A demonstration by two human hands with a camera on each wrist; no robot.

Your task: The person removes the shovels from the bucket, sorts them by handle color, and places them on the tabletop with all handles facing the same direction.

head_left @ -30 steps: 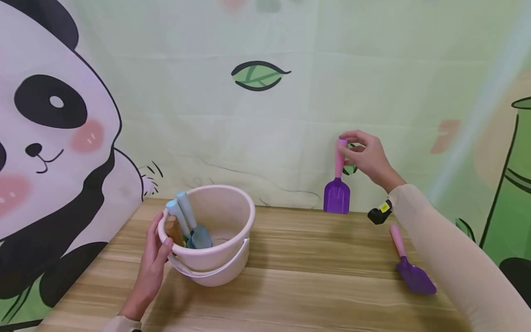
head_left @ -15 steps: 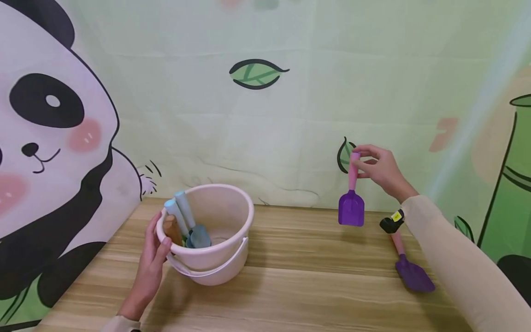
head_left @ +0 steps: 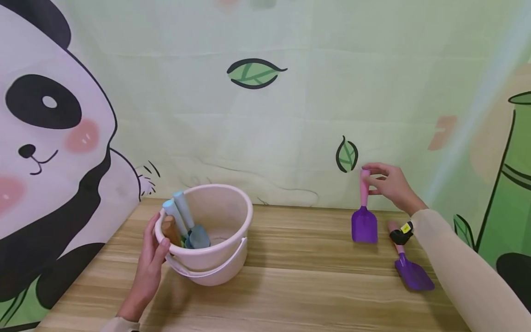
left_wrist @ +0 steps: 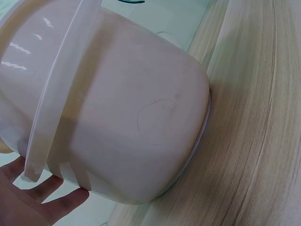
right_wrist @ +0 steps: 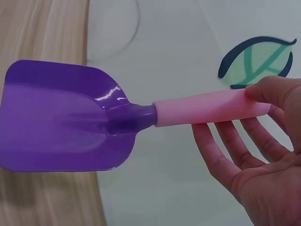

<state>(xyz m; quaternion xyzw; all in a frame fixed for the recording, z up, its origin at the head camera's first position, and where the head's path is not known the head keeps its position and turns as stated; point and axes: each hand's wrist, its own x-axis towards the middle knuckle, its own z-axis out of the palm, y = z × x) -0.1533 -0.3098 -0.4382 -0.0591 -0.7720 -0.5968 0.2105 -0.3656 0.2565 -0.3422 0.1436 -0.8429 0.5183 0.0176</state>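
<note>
My right hand pinches the pink handle of a purple toy shovel, blade hanging down near the back of the table. In the right wrist view the thumb lies on one side of the handle and the fingers on the other. My left hand grips the left rim of a pale pink bucket, thumb over the edge. Inside the bucket lean two blue-handled tools, one with a grey-blue scoop showing, beside a brown piece. The left wrist view shows fingers against the bucket's side.
A second purple shovel with a pink handle lies on the wooden table at the right, partly behind the right wrist's camera. A printed cloth backdrop with a panda and leaves rises along the table's back edge.
My right hand has moved right and down with the shovel, closer to the tabletop and the second shovel. The left hand keeps its grip on the bucket.
</note>
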